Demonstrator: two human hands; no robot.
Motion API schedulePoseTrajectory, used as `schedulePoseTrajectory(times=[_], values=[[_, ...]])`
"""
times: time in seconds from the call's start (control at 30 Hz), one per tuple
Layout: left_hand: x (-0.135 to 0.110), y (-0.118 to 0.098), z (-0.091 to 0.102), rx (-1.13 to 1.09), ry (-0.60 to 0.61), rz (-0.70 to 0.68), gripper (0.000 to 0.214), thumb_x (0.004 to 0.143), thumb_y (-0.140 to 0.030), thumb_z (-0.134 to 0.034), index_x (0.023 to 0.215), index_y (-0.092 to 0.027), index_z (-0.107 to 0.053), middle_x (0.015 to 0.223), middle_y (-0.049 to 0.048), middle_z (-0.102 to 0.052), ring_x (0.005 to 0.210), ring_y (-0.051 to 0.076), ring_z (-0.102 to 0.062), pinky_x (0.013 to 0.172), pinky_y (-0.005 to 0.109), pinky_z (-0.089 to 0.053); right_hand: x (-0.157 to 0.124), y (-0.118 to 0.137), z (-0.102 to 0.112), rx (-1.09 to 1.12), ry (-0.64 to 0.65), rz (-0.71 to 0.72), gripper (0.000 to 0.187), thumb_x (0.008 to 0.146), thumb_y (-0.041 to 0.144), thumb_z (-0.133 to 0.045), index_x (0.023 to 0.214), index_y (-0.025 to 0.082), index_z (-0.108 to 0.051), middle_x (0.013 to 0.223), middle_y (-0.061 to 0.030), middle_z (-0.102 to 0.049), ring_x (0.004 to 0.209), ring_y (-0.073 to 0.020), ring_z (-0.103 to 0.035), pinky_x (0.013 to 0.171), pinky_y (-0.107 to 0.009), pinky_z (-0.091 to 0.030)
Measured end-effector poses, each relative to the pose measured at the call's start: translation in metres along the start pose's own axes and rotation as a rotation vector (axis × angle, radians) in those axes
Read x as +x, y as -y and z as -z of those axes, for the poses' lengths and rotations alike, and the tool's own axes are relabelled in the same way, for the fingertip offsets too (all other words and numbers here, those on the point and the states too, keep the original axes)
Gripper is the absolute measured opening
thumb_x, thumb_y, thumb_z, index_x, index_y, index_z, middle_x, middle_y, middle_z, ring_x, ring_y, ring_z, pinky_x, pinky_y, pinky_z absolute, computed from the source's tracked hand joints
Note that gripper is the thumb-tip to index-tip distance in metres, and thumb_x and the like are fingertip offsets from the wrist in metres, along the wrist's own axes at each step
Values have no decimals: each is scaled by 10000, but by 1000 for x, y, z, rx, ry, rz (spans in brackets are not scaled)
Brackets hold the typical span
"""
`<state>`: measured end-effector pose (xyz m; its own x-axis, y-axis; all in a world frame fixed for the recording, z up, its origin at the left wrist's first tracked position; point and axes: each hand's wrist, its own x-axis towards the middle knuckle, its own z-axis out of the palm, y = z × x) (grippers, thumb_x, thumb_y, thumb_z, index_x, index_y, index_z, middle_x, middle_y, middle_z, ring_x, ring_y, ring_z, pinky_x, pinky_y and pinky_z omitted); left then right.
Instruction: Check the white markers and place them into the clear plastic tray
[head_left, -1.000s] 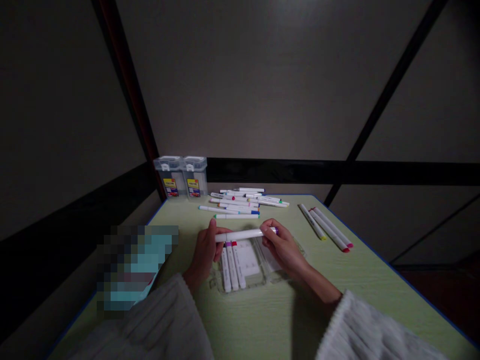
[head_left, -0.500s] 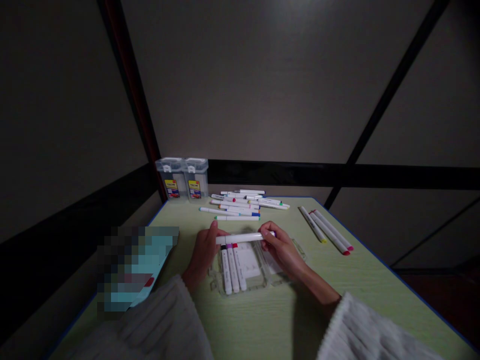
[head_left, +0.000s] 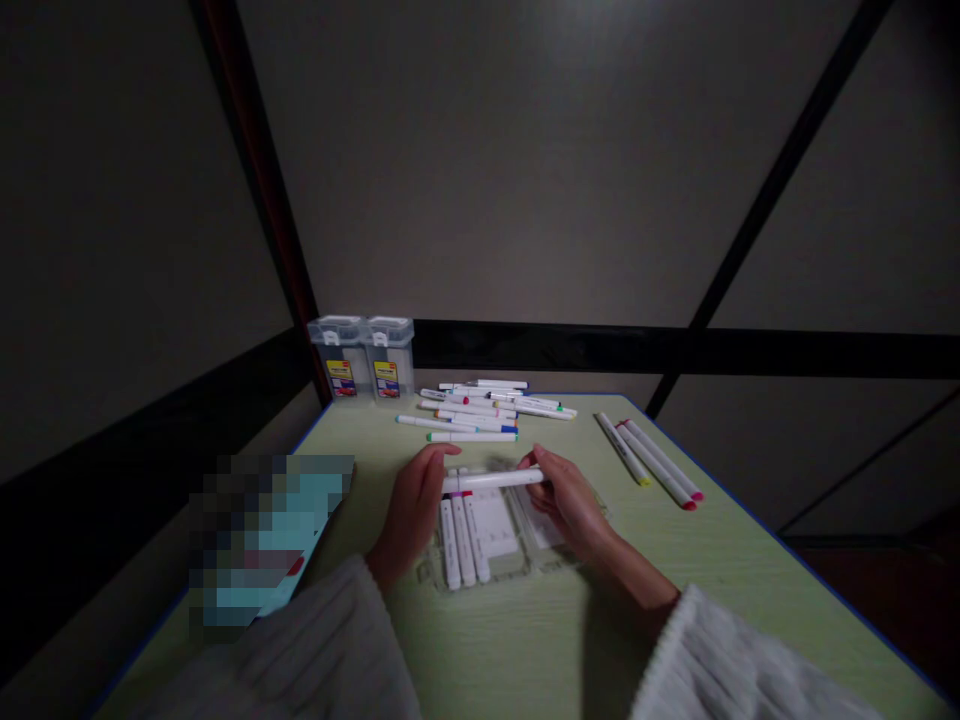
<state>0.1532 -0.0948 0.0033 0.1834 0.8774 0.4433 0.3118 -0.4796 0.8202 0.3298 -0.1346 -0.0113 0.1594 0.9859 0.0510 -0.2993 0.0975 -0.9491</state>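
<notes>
A white marker (head_left: 491, 480) lies crosswise between my two hands, just above a clear plastic case (head_left: 501, 570) lying flat on the table. My left hand (head_left: 411, 512) pinches its left end and my right hand (head_left: 568, 500) grips its right end. Three markers (head_left: 463, 535) with coloured caps lie side by side in the left part of the case. A white card (head_left: 499, 520) shows inside the case to their right.
A loose pile of several markers (head_left: 480, 408) lies farther back on the green table (head_left: 525, 640). Three more markers (head_left: 652, 460) lie at the right. Two clear boxes (head_left: 364, 357) stand at the back left corner. A blurred blue object (head_left: 262, 540) rests at the left edge.
Both hands have lowered the held marker slightly toward the case. My left hand's fingers have curled further over its left end.
</notes>
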Motion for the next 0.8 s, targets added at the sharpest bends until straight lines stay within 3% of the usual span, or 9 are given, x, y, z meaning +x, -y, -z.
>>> schedulePoseTrajectory(times=[0.27, 0.8], values=[[-13, 0, 2, -7, 95, -70, 333, 873, -327, -302, 1018, -160, -550, 514, -72, -364, 449, 105, -377, 464, 224, -292, -1, 3, -2, 64, -39, -33, 416, 618, 554, -660, 553, 160, -543, 318, 118, -246, 314, -30, -133, 340, -204, -68], [-20, 0, -1, 96, 22, -98, 312, 883, -298, -286, 1089, -167, -479, 510, -71, -404, 446, 117, -430, 470, 237, -314, 0, 6, -1, 54, -74, -33, 426, 596, 556, -665, 526, 159, -526, 314, 121, -235, 302, -23, -135, 336, -196, -81]])
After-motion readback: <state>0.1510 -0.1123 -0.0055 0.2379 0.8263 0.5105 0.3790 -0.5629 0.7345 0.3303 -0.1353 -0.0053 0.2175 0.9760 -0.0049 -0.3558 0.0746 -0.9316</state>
